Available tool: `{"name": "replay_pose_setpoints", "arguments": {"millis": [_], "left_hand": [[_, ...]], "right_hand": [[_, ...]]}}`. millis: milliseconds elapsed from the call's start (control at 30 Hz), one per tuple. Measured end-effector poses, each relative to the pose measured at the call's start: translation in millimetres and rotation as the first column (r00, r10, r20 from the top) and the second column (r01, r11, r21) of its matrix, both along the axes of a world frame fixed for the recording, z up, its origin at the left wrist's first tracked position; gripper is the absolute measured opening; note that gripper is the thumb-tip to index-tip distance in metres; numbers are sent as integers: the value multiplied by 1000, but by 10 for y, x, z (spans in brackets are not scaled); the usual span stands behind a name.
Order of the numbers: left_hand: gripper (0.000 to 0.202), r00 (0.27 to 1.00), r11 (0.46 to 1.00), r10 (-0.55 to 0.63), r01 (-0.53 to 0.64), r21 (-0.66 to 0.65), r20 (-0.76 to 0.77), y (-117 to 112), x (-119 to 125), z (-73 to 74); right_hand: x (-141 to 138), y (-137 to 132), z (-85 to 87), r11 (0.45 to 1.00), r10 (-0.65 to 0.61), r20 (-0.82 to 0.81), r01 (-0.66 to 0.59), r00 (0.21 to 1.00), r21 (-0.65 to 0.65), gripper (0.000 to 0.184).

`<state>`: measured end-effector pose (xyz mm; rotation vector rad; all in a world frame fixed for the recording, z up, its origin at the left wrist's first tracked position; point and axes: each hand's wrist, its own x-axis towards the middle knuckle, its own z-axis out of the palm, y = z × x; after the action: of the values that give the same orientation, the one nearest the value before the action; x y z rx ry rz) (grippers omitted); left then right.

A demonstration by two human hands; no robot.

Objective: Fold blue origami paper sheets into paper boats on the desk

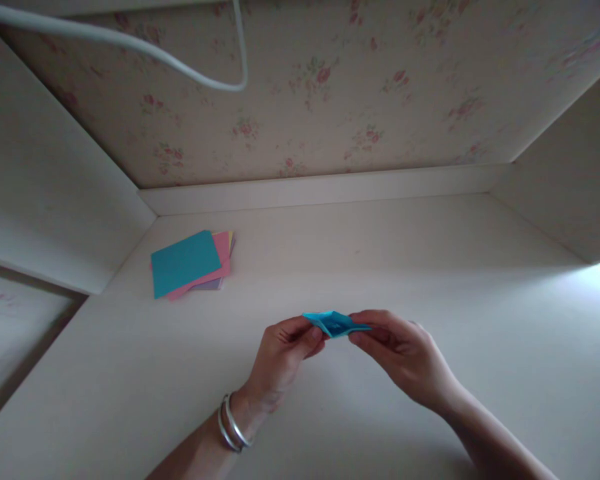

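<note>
A small folded piece of blue paper (336,323) is held just above the white desk (430,267), near its middle. My left hand (285,353) pinches its left end with thumb and fingers closed. My right hand (400,353) pinches its right end in the same way. Two silver bangles (233,423) sit on my left wrist. A stack of coloured paper sheets (190,265), blue on top with pink, yellow and purple under it, lies flat at the back left of the desk, well apart from both hands.
The desk sits in an alcove with white side panels (45,200) on both sides and a floral wallpapered back wall (330,100). A white cable (180,63) hangs in a loop at the top left. Bright light falls at the right edge.
</note>
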<state>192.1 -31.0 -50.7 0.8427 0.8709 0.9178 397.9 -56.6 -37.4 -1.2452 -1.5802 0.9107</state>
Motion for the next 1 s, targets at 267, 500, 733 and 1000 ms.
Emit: {"name": "replay_pose_setpoints", "arguments": {"millis": [267, 500, 733, 1000], "left_hand": [[31, 980, 950, 145, -99, -296, 138, -8, 35, 79], [41, 964, 907, 218, -143, -396, 150, 18, 25, 102], [32, 970, 926, 158, -81, -368, 183, -3, 0, 101], [28, 986, 954, 50, -1, -301, 157, 34, -6, 53]], "right_hand": [[-122, 9, -91, 996, -43, -139, 53, 989, 70, 18], [-182, -9, -69, 980, -99, -64, 109, 993, 164, 18], [-178, -7, -63, 986, -96, -109, 110, 989, 123, 20], [-99, 15, -46, 994, -79, -62, 83, 995, 74, 21]]}}
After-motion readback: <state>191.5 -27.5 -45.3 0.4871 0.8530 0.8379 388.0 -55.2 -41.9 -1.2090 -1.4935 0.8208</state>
